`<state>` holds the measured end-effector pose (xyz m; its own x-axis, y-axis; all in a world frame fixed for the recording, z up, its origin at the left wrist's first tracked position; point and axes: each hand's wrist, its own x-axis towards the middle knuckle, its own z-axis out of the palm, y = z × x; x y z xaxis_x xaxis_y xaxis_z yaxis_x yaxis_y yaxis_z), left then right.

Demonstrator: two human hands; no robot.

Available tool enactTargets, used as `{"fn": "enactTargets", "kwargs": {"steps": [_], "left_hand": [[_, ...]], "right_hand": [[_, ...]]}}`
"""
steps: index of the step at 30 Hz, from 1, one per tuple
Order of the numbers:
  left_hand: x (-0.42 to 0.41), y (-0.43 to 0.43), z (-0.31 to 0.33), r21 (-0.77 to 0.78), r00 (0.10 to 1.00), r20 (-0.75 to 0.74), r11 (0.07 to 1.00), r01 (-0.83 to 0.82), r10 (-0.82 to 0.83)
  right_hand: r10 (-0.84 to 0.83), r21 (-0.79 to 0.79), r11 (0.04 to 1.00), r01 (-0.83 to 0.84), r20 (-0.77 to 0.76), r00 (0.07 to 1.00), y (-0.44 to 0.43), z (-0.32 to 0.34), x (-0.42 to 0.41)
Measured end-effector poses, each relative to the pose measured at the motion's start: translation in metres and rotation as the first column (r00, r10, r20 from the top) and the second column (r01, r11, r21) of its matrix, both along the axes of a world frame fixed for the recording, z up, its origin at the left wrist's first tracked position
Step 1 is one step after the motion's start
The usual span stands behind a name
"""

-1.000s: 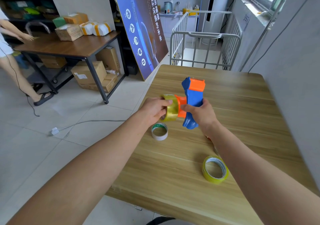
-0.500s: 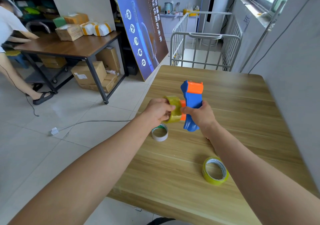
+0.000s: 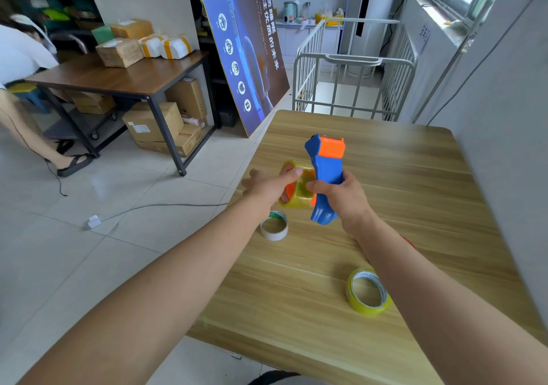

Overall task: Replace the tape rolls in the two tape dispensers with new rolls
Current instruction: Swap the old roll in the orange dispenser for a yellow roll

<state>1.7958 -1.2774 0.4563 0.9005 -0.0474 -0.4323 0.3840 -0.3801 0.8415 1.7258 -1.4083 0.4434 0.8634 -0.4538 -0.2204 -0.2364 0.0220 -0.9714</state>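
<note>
Above the table's [image 3: 415, 177] left edge, the dispenser [image 3: 326, 177] is gripped by the right hand [image 3: 341, 194], steadied so the roll [image 3: 299, 194], pinched by the left hand [image 3: 267, 187], can seemingly be seated on its hub.

Both forearms extended forward, left hand [image 3: 267, 187] thumb atop tape roll [image 3: 299, 197], fingers blurred, right hand [image 3: 341, 194] wrapped round dispenser [image 3: 327, 165] handle

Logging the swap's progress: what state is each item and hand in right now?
Dispenser, held upright off the table by right hand.
Mounted roll, on dispenser's hub, gripped by left hand.
White roll, lying on table.
Yellow roll, lying on table, untouched.
</note>
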Motion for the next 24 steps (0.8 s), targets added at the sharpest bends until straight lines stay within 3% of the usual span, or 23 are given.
{"fn": "enactTargets", "kwargs": {"steps": [3,5,17,24], "left_hand": [[0.0,0.003,0.0,-0.259,0.967,-0.216,0.963,0.077,-0.135],[-0.001,0.003,0.001,-0.335,0.957,-0.238,0.939,0.077,-0.163],[0.0,0.007,0.001,-0.399,0.953,-0.197,0.907,0.136,-0.23],[-0.001,0.009,0.005,-0.442,0.951,-0.184,0.886,0.143,-0.246]], "right_hand": [[0.051,0.073,0.996,-0.053,0.031,0.998,0.002,0.002,0.001],[0.086,0.093,0.991,-0.091,0.053,0.995,0.005,0.003,0.002],[0.117,0.183,0.974,-0.134,0.098,0.988,0.0,-0.001,0.003],[0.44,0.227,0.842,-0.489,0.237,0.866,-0.009,-0.006,-0.001]]}}
